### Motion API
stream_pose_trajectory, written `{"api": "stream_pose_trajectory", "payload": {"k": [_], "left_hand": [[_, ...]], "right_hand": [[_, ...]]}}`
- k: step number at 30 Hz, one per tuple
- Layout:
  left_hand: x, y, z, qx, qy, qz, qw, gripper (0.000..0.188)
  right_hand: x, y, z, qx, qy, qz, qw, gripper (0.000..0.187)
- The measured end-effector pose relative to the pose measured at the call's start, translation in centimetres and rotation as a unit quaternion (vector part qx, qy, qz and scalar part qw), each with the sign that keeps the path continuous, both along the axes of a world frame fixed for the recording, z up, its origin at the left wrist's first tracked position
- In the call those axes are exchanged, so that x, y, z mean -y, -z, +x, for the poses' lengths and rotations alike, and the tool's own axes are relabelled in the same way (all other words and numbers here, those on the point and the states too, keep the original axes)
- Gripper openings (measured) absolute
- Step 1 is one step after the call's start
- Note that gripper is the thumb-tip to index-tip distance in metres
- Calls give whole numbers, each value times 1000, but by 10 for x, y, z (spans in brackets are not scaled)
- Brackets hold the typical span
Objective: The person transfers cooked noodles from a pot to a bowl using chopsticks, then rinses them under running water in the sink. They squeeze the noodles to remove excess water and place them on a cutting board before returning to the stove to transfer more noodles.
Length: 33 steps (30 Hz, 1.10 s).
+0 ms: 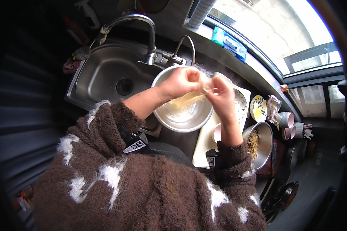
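Note:
Both my hands are raised over a large metal bowl (169, 121) that stands to the right of the sink. My left hand (182, 82) has its thumb and fingers pinched together on a thin, pale, translucent strip (186, 101). Just beside it, my right hand (222, 94) pinches the same strip near its upper end. The strip hangs down toward the inside of the bowl, pale yellowish and soft-looking. Its exact kind is not clear. At the bottom of the bowl is something shiny and clear, partly hidden by the strip.
Left of the bowl is a steel sink (100, 82) with a curved faucet (152, 34). On the right are a cream board (201, 150), a pinkish cup (216, 133), a white perforated strainer (241, 104), a patterned plate (258, 108) and a metal bowl (265, 152) of brown crumbly food (253, 144).

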State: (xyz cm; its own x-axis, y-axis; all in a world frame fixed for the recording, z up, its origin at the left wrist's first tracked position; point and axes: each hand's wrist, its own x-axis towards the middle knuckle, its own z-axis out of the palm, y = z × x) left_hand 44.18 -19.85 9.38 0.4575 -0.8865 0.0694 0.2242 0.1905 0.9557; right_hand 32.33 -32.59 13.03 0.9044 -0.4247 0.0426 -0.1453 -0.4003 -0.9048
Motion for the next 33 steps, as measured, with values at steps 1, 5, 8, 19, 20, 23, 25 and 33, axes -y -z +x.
{"api": "stream_pose_trajectory", "payload": {"k": [1, 5, 8, 19, 20, 23, 25, 33], "left_hand": [[0, 14, 2, 13, -4, 33, 999, 21], [-6, 72, -2, 105, -36, 125, 986, 14], [-16, 98, -8, 203, -57, 193, 958, 10], [-12, 137, -9, 345, -53, 500, 792, 66], [-6, 145, -11, 306, -33, 519, 798, 73], [8, 170, -16, 152, -67, 439, 883, 64], [16, 178, -16, -99, -40, 312, 944, 55], [2, 120, -12, -268, -16, 131, 954, 28]], "right_hand": [[0, 14, 0, -19, 20, -27, 999, 14], [3, 74, -6, -61, -1, -98, 993, 15], [3, 104, -18, -92, -44, -132, 986, 16], [24, 170, -12, -349, 7, -250, 903, 98], [17, 180, -7, -360, 21, -244, 900, 99], [-2, 206, 9, -332, 60, -168, 926, 88], [-8, 210, 13, -212, 66, 128, 967, 63], [-1, 136, 5, -134, 65, 355, 923, 36]]}}
